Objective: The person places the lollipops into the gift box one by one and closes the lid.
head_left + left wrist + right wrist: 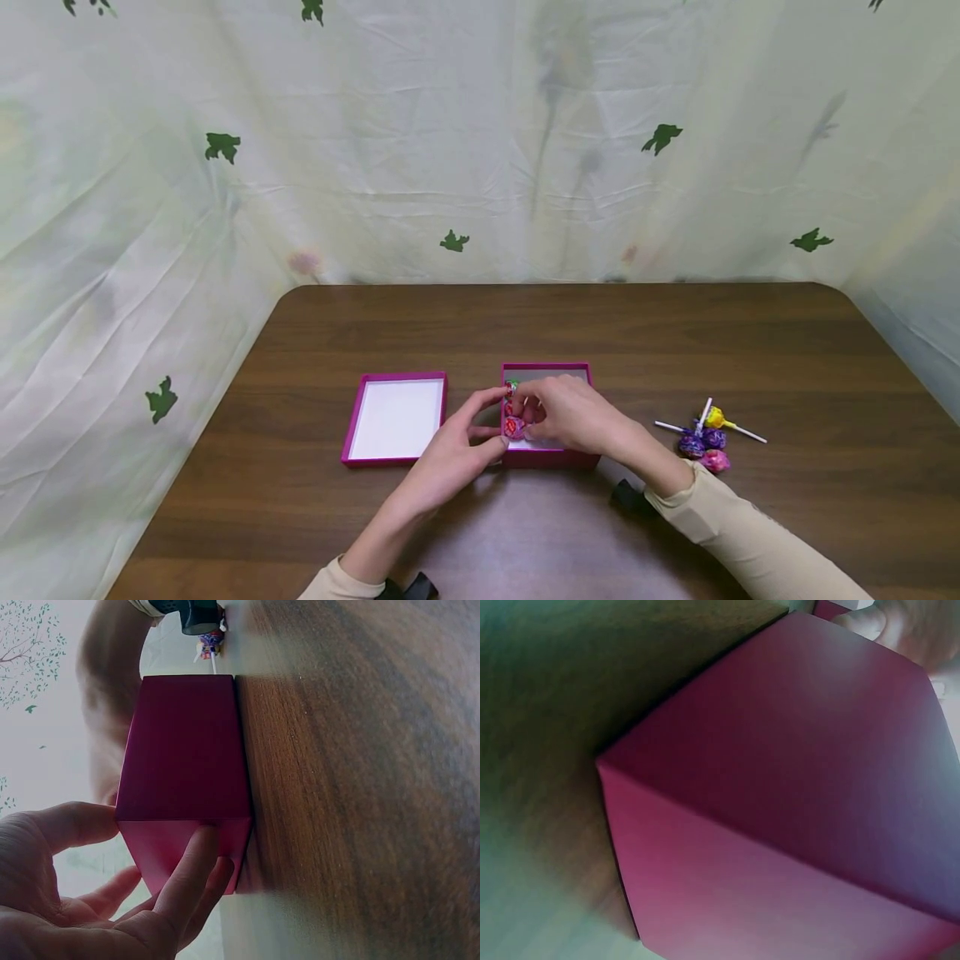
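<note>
A magenta box [551,459] stands uncovered on the table, with several wrapped lollipops along its left inner side. My right hand [573,412] reaches over the rim with curled fingers. Its thumb and fingers pinch a red-and-pink lollipop [513,427] at the near left corner; the stick is hidden. My left hand [457,454] steadies the box from the left. In the left wrist view, its extended fingers [184,874] press on the short wall, and the thumb touches the upper corner. The right wrist view shows mostly the box's outer walls [802,750].
Left of the box lies its magenta-rimmed lid [395,419], white inside facing up. To the right is a small pile of lollipops: a yellow one [715,417], purple ones [692,445] and a pink one [716,461]. A patterned curtain [480,167] hangs behind the table [285,500].
</note>
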A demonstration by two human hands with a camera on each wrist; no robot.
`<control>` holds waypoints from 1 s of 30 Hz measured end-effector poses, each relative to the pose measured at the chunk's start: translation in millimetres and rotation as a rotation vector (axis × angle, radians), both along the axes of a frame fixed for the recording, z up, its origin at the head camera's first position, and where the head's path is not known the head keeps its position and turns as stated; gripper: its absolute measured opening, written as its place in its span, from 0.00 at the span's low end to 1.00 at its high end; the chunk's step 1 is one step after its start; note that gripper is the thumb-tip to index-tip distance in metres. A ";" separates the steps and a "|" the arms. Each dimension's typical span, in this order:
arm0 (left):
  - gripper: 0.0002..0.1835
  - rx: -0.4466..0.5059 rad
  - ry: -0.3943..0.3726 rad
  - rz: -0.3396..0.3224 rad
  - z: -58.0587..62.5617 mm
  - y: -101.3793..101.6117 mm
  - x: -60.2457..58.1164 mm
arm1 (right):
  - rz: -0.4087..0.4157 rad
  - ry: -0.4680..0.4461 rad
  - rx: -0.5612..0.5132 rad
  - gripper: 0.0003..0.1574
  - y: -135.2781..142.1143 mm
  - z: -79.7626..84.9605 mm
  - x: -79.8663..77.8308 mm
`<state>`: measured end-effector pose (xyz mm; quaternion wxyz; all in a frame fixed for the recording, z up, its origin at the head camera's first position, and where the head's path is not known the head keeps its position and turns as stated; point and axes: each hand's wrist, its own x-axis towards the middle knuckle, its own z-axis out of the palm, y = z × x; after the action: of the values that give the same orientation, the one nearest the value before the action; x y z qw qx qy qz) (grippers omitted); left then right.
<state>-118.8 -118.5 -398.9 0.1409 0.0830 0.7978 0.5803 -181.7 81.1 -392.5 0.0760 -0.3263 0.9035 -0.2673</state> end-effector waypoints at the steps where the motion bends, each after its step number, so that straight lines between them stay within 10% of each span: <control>1: 0.30 0.003 -0.001 0.000 0.0 -0.1 0.2 | 0.000 -0.006 -0.001 0.12 0.1 0.3 0.1; 30: 0.30 -0.003 -0.008 0.008 0.1 0.7 -0.7 | -0.024 0.016 -0.220 0.12 38.4 32.5 17.8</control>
<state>-119.5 -117.8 -398.7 0.1418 0.0774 0.7985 0.5799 -163.9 119.5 -360.0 0.0292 -0.3240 0.8731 -0.3633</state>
